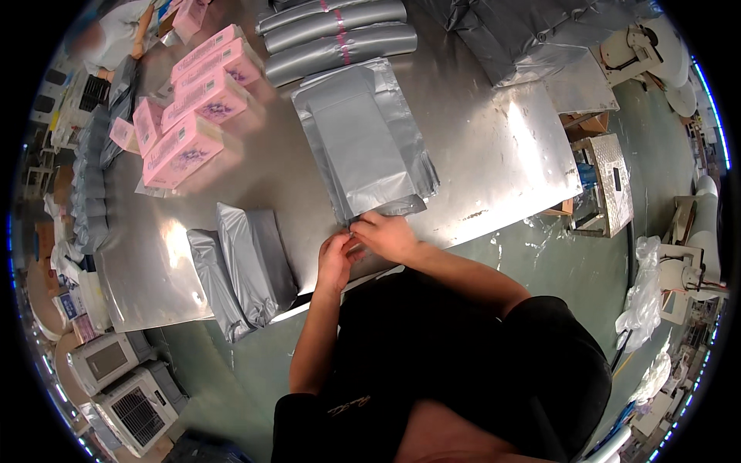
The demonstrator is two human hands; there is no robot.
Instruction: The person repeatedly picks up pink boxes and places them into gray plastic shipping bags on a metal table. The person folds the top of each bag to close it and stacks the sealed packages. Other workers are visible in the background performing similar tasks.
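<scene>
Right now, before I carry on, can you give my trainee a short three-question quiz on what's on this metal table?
1. True or false: both hands, the left hand and the right hand, meet at the near edge of the flat grey mailer bag stack.
2. What colour are the boxes at the far left of the table?
3. Multiple choice: the filled grey parcels lie A) to the left of the hands, B) to their right, C) on the floor.

Key: 1 true; 2 pink; 3 A.
</scene>
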